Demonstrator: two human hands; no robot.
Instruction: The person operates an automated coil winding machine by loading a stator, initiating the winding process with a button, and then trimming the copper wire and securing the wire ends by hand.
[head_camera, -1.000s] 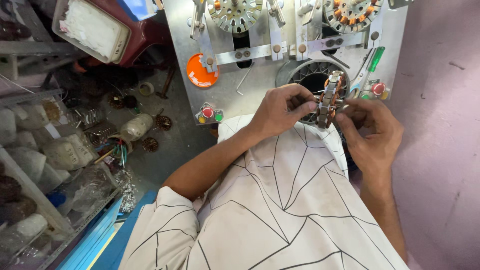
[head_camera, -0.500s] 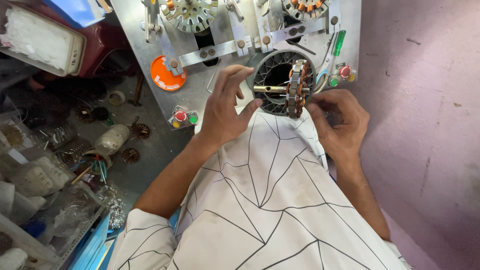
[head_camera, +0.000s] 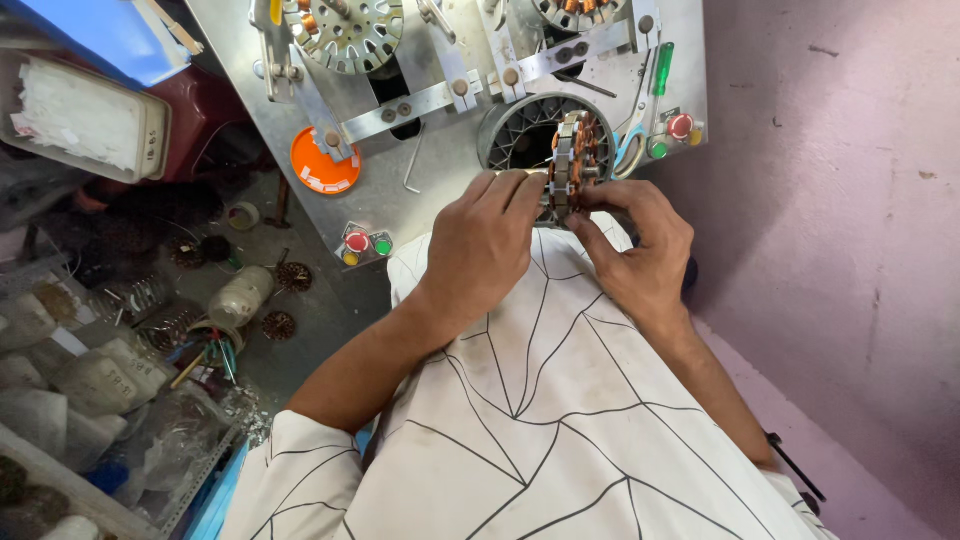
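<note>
A round motor stator (head_camera: 573, 160) with copper windings stands on edge in front of me, held from both sides. My left hand (head_camera: 480, 245) grips its left face with thumb and fingers. My right hand (head_camera: 640, 250) pinches its lower right rim. Just behind it a round dark fixture ring (head_camera: 515, 130) is set in a grey metal machine panel (head_camera: 400, 170). My white shirt with black lines fills the lower view.
On the panel are an orange disc (head_camera: 322, 165), red and green push buttons (head_camera: 365, 243), a green-handled tool (head_camera: 662, 70) and another stator plate (head_camera: 345, 30). A cluttered shelf of bags and coils (head_camera: 100, 370) lies left. A pink wall (head_camera: 850, 230) is right.
My left hand has closed back onto the stator after spreading open half a second ago. The stator has come slightly off the fixture ring toward me.
</note>
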